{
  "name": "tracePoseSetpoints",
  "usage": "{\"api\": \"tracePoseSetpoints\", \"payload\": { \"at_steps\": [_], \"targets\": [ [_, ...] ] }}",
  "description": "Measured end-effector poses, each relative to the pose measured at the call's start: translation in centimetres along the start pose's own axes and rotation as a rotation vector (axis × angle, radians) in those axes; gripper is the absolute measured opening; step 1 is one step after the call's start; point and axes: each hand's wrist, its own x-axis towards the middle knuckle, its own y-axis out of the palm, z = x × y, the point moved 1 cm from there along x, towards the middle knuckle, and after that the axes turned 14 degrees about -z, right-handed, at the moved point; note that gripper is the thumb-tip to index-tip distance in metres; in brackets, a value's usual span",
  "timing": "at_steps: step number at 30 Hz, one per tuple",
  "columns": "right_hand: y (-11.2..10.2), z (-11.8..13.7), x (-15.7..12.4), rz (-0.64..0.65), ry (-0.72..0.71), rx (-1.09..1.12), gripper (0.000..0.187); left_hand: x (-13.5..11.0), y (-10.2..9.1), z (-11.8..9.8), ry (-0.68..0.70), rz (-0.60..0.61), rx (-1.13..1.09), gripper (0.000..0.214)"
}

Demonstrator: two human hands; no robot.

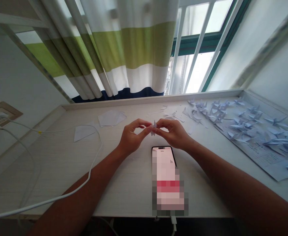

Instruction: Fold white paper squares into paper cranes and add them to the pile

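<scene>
Between my two hands, above the white desk, is a small folded paper piece [154, 126] with pointed ends showing at top and bottom. My left hand [134, 133] pinches its left side between thumb and fingers. From the other side my right hand [173, 131] pinches it the same way. The fingertips of both hands nearly meet and hide most of the paper. Just below the hands lies a phone [165, 173] with its screen lit and partly blurred. Many folded paper cranes [242, 124] are heaped at the right.
Flat paper sheets [111, 118] and another sheet [84, 132] lie at the left. Paper scraps [174, 115] are scattered behind my hands. A printed sheet [254, 157] lies under the cranes. A white cable [94, 164] loops across my left forearm. A raised ledge [134, 101] borders the desk's back.
</scene>
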Motion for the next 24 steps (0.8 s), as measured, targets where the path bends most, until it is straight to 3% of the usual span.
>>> {"api": "tracePoseSetpoints", "payload": {
  "at_steps": [8,11,17,24],
  "targets": [
    [0.1,-0.7,-0.1,0.161,0.264,0.337,0.033,0.3,0.1,1.1,-0.37,0.125,-0.349,0.027],
    [0.0,-0.4,-0.1,0.237,0.33,0.413,0.03,0.3,0.2,1.0,-0.451,0.168,-0.42,0.027],
    [-0.1,0.0,-0.2,0.364,0.425,0.492,0.024,0.5,-0.2,0.3,-0.509,0.259,-0.467,0.031],
    [-0.5,-0.1,-0.1,0.426,0.443,0.52,0.021,0.5,-0.3,0.4,-0.414,0.285,-0.463,0.027]
  ]
}}
